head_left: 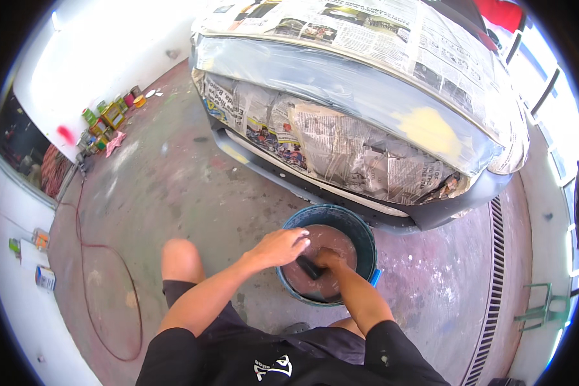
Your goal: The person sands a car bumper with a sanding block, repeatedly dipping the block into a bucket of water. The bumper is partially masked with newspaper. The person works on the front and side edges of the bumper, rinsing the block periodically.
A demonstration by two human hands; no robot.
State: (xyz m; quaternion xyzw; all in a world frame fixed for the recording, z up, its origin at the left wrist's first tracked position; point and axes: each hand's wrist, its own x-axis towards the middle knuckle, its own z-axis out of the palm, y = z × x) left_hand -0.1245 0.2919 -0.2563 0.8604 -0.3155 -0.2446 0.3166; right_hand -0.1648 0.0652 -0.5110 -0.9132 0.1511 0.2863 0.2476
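Between my knees and the car stands a dark blue-green bucket [361,238] with murky pinkish-brown water [331,236] in it. My left hand [278,248] is above its left rim, palm down, with fingers stretched toward the middle and fingertips apart. My right hand [331,258] reaches down into the bucket, its fingers hidden by the water and by the hand itself. A black block-shaped thing [311,267] lies slanted between my hands, at the water and close to my right hand's fingers. Whether either hand grips it cannot be made out.
A car front [341,71] with grey primer, a yellow filler patch [429,130] and taped newspaper [347,151] stands just beyond the bucket. A red hose [87,276] curls on the left floor. Paint cans [112,116] line the far wall; a drain grate [489,283] and green chair [542,307] are right.
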